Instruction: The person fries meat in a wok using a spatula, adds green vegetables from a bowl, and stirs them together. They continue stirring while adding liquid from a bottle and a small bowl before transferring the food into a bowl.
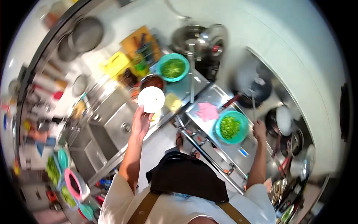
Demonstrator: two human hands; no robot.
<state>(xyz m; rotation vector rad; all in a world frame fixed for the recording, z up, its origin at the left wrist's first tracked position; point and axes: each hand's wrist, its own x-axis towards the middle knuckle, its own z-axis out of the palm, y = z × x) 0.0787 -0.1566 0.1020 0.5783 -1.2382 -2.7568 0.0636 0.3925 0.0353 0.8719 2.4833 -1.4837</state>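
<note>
Steel counter point(232, 150) is below both hands. Left hand point(140, 122) grips a white dish point(151, 99) near the sink point(120, 128); right hand point(260, 130) closes around a long-handled utensil point(254, 103) reaching into the steaming wok point(262, 88). Between hands are a turquoise basin point(230, 127) of chopped greens and pink cloth point(207, 111).

from where i stood, i counted two round turquoise plastic basins point(172, 79) point(244, 128) of chopped greens point(230, 127), one lifted round white dish point(151, 99), one long-handled metal utensil point(254, 107), one pink cloth point(207, 111), one dark metal wok point(263, 89), one brown wooden board point(129, 45) and one pink-rimmed plastic tub point(67, 176).
</note>
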